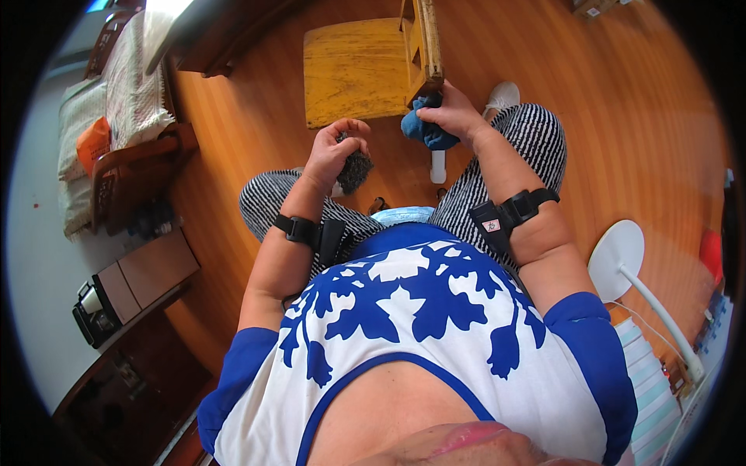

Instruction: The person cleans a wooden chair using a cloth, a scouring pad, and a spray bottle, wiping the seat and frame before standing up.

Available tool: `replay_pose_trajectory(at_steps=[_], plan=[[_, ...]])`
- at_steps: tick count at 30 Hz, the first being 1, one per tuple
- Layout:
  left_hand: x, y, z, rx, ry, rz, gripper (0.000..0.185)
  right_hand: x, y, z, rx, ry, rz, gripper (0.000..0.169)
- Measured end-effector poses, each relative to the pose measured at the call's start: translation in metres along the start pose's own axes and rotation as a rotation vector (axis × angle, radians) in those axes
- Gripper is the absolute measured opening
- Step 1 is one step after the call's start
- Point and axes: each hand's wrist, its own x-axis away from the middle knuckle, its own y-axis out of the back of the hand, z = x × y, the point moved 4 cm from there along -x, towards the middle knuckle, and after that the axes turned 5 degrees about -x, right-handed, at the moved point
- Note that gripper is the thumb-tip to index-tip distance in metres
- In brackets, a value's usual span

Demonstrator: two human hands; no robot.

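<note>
My left hand [335, 150] holds a dark grey wire scouring pad [355, 173] above the floor, in front of my left knee. My right hand [456, 114] grips a bunched blue cloth [428, 131]. Its fingers are at the near corner of a worn yellow wooden chair [355, 73]. Dark scuffs mark the chair's flat panel, and a slotted upright part [425, 49] rises along its right side. The scouring pad is apart from the chair. How far the right fingers reach around the wood is hidden.
A wooden sofa with pale covers [137, 87] and an orange bag [93, 145] stands at left. At right is a white lamp [618, 259] with a cord. A white strip-like object [438, 167] shows below the cloth, over the wooden floor [635, 134].
</note>
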Motion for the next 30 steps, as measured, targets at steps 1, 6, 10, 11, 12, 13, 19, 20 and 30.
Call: replay_pose_trajectory(at_steps=[1, 6, 10, 11, 12, 13, 19, 20, 30], plan=[[0.000, -0.001, 0.000, -0.010, -0.005, 0.006, 0.019, -0.001, 0.000, -0.002, 0.001, 0.015, -0.001, 0.063], [-0.005, -0.004, -0.003, -0.040, 0.024, 0.028, 0.019, -0.009, 0.000, -0.012, -0.031, 0.088, -0.021, 0.064], [-0.022, -0.014, -0.019, -0.370, -0.054, -0.081, 0.027, -0.012, 0.000, -0.014, 0.027, 0.055, 0.008, 0.069], [-0.026, -0.020, -0.025, -0.455, -0.080, -0.086, 0.030, -0.010, -0.001, -0.012, 0.047, 0.051, 0.010, 0.071], [-0.030, -0.027, -0.032, -0.536, -0.107, -0.091, 0.034, -0.009, -0.001, -0.009, 0.070, 0.044, 0.011, 0.073], [-0.034, -0.034, -0.038, -0.593, -0.141, -0.108, 0.036, -0.010, -0.001, -0.009, 0.065, 0.054, 0.008, 0.075], [-0.058, -0.066, -0.062, -0.921, -0.284, -0.244, 0.066, -0.019, -0.001, -0.024, 0.090, 0.069, 0.045, 0.089], [-0.062, -0.069, -0.061, -0.951, -0.287, -0.266, 0.070, -0.020, -0.001, -0.026, 0.131, 0.070, 0.044, 0.091], [-0.080, -0.106, -0.073, -1.258, -0.155, -0.468, 0.069, -0.039, -0.008, -0.067, 0.250, 0.162, 0.061, 0.089]])
